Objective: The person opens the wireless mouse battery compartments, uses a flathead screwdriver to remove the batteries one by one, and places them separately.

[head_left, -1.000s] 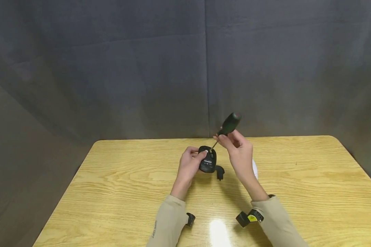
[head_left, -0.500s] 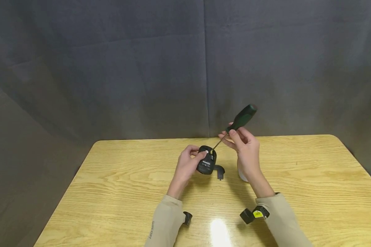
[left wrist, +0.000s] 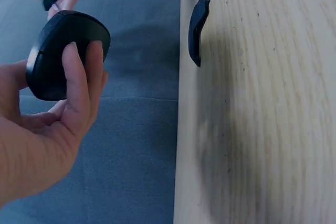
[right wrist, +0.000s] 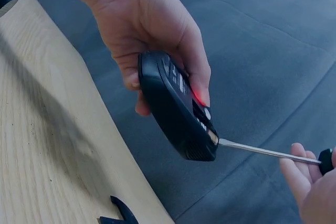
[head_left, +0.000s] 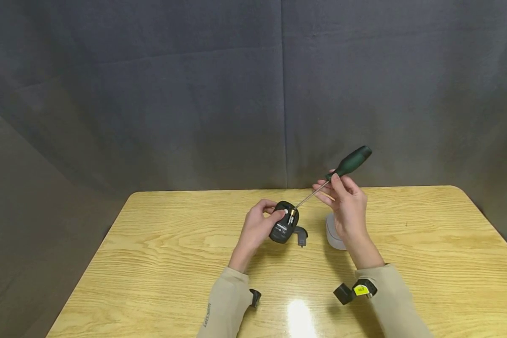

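My left hand (head_left: 255, 227) holds a black computer mouse (head_left: 280, 233) above the table, underside up, with the thumb pressing near its white button. In the mouse's uncovered battery slot sits a battery (head_left: 293, 213) with a gold-coloured end. My right hand (head_left: 349, 209) pinches a screwdriver (head_left: 351, 160) where its green handle meets the shaft. The screwdriver's tip (right wrist: 221, 141) meets the mouse at the gold end of the battery. A red glow shows beside the left thumb in the right wrist view. The mouse's battery cover (head_left: 302, 236) lies on the table below.
A light grey rounded container (head_left: 333, 235) stands on the wooden table (head_left: 173, 253), partly behind my right hand. Dark curtains (head_left: 194, 108) hang behind the table's far edge. A camera mount (head_left: 355, 291) juts from the right wrist.
My right hand has moved to the right, and the screwdriver handle has tilted lower and rightward. The mouse has turned slightly in my left hand. More of the grey container shows.
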Motion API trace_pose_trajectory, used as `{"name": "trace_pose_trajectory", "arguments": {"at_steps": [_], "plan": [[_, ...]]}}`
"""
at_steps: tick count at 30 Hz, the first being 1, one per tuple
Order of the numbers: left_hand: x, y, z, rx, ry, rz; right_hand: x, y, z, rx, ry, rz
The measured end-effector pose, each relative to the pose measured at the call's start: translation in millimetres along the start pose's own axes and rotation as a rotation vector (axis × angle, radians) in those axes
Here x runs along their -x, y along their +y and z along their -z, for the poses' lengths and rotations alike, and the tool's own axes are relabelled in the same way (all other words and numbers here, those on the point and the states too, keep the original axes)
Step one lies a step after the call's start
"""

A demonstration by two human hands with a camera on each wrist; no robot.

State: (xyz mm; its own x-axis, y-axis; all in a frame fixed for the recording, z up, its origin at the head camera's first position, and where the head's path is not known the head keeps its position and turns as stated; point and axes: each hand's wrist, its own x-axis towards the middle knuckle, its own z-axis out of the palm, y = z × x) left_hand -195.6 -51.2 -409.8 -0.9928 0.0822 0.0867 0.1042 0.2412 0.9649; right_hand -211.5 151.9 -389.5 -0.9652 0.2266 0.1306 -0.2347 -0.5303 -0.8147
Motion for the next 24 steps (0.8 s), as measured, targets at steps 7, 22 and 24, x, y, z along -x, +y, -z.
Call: {"name": "trace_pose_trajectory", "arguments": {"at_steps": [7,22,24], "plan": [[2.1,3.7,1.2,-0.081,-0.024,-0.003,-1.4,-2.9,2.8,-0.098,0.06,-0.099],[3.3,5.8,-3.4,-0.14,0.0,-0.029,-1.3,-9.0,3.5,-0.114,0.066,-0.132],[3.4,6.3,-3.9,-0.147,-0.004,-0.032,-1.4,-10.5,4.8,-0.127,0.065,-0.14]]}}
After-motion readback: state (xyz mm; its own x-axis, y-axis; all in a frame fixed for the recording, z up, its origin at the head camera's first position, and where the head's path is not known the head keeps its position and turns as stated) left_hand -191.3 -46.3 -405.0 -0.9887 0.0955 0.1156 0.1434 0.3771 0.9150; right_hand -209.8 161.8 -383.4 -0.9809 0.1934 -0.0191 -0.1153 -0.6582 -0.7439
